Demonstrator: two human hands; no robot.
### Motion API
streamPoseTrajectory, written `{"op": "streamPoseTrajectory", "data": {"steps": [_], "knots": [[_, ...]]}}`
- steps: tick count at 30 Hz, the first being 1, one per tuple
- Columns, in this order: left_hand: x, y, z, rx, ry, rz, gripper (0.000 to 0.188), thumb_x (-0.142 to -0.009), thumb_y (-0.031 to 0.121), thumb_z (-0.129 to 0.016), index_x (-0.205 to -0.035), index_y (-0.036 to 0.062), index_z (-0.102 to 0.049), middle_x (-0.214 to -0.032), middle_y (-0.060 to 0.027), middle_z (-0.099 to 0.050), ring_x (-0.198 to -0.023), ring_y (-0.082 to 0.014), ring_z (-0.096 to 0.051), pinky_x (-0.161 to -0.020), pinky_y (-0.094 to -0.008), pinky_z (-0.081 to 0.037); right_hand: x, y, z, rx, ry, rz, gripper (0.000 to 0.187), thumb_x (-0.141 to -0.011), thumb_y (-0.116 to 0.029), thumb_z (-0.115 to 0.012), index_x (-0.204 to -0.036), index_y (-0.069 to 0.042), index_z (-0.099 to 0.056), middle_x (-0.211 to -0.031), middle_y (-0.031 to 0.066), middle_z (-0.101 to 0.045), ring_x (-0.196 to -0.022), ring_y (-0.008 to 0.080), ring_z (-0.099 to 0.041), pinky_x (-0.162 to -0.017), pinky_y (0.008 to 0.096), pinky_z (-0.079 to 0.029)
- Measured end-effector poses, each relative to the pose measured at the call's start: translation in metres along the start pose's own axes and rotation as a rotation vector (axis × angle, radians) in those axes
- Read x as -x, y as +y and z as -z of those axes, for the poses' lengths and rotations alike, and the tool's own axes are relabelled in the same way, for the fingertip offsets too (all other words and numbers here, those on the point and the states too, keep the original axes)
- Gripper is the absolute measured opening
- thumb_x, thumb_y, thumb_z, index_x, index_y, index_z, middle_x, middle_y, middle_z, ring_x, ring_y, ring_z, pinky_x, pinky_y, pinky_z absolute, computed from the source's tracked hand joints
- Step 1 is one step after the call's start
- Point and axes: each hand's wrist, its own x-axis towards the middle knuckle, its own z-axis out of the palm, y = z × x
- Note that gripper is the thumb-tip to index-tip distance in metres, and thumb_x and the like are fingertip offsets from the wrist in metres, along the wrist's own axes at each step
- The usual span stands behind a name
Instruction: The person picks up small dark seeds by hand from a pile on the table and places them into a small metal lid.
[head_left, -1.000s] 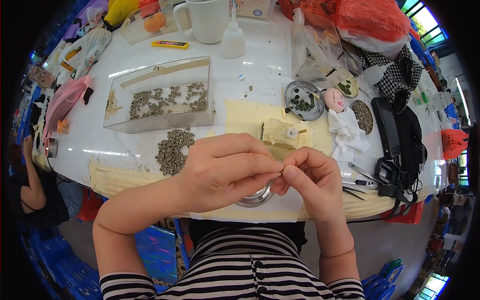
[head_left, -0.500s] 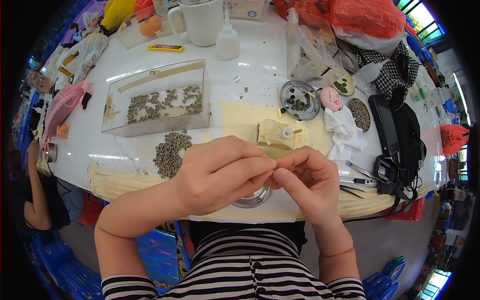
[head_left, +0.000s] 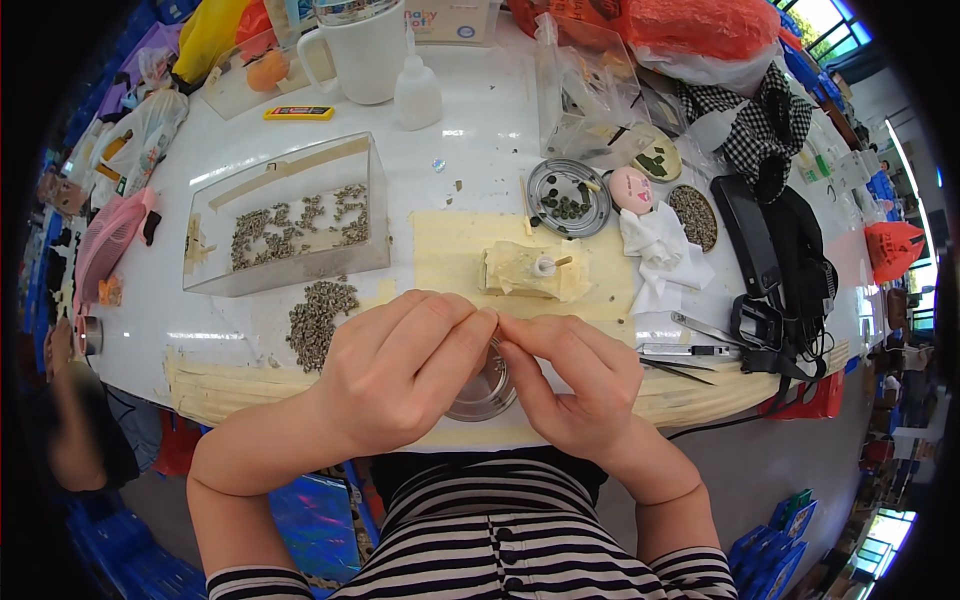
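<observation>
My left hand (head_left: 395,370) and my right hand (head_left: 575,385) meet at the fingertips above the near edge of the table. Thumbs and forefingers of both are pinched together; whatever sits between them is too small to make out. Directly beneath, partly covered by the hands, is a shiny round dish (head_left: 482,402). Just beyond them stands a tape-wrapped block (head_left: 520,275) with a small white piece and a thin stick on top. Left of it lies a loose heap of small grey-brown pieces (head_left: 322,325), and behind that a clear open box (head_left: 300,282) holds more of them.
Right of the block are a round tin (head_left: 600,222) of dark green bits, a pink round object (head_left: 631,190), crumpled tissue (head_left: 655,250) and tweezers (head_left: 705,328). A white squeeze bottle (head_left: 417,97), pitcher (head_left: 360,60) and yellow cutter (head_left: 298,113) stand farther back. Another person's arm (head_left: 75,410) shows at left.
Both hands have drawn closer together at the fingertips, and my right wrist has turned inward. The whole table has shifted slightly left and down in view. More of the round dish shows.
</observation>
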Motion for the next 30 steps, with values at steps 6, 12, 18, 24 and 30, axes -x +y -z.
{"op": "streamPoseTrajectory", "data": {"steps": [6, 12, 18, 24, 30], "knots": [[-0.004, -0.001, 0.0, 0.068, 0.055, -0.103, 0.036, -0.062, 0.004, -0.076, -0.095, -0.0075, -0.07, -0.083, -0.0114, -0.064, -0.066, -0.023, -0.065, -0.052, -0.0303, -0.053, 0.001, -0.001, 0.014, -0.418, -0.114, -0.358, 0.009, -0.088, 0.002, -0.07, -0.097, 0.004, -0.068, -0.086, 0.008, -0.071, -0.076, 0.012, -0.068, -0.068, 0.0238, -0.053], [-0.008, 0.008, 0.005, 0.27, 0.003, 0.088, 0.034, -0.069, -0.01, -0.078, -0.1, 0.0005, -0.07, -0.087, -0.0113, -0.068, -0.071, -0.0213, -0.066, -0.058, -0.0287, -0.052, 0.0, 0.0, 0.021, -0.692, -0.172, -0.534, 0.007, -0.093, -0.001, -0.065, -0.097, 0.004, -0.066, -0.086, 0.0061, -0.07, -0.079, 0.0097, -0.067, -0.072, 0.0234, -0.053], [-0.007, 0.005, 0.002, 0.355, -0.002, 0.146, 0.031, -0.071, -0.01, -0.078, -0.099, 0.0022, -0.071, -0.089, -0.0097, -0.068, -0.073, -0.0203, -0.066, -0.059, -0.0283, -0.051, 0.002, 0.001, 0.016, -0.675, -0.129, -0.51, 0.008, -0.092, -0.005, -0.067, -0.096, 0.002, -0.067, -0.084, 0.0044, -0.07, -0.076, 0.0078, -0.065, -0.069, 0.0232, -0.053], [-0.004, 0.0, 0.003, 0.474, -0.024, 0.171, 0.03, -0.072, -0.008, -0.079, -0.099, 0.002, -0.07, -0.09, -0.0089, -0.069, -0.076, -0.0205, -0.067, -0.06, -0.0287, -0.053, -0.001, -0.002, 0.019, -0.906, -0.153, -0.691, 0.008, -0.093, -0.005, -0.067, -0.096, 0.002, -0.066, -0.086, 0.0044, -0.069, -0.075, 0.0078, -0.065, -0.068, 0.0235, -0.053], [-0.008, 0.004, 0.004, 0.251, -0.03, 0.059, 0.029, -0.07, -0.005, -0.079, -0.098, -0.0011, -0.072, -0.091, -0.0117, -0.07, -0.075, -0.0228, -0.068, -0.059, -0.0295, -0.054, -0.001, -0.002, 0.016, -0.249, -0.075, -0.258, 0.006, -0.085, 0.005, -0.069, -0.09, 0.003, -0.067, -0.085, 0.0077, -0.069, -0.073, 0.0122, -0.065, -0.069, 0.0245, -0.052]]}}
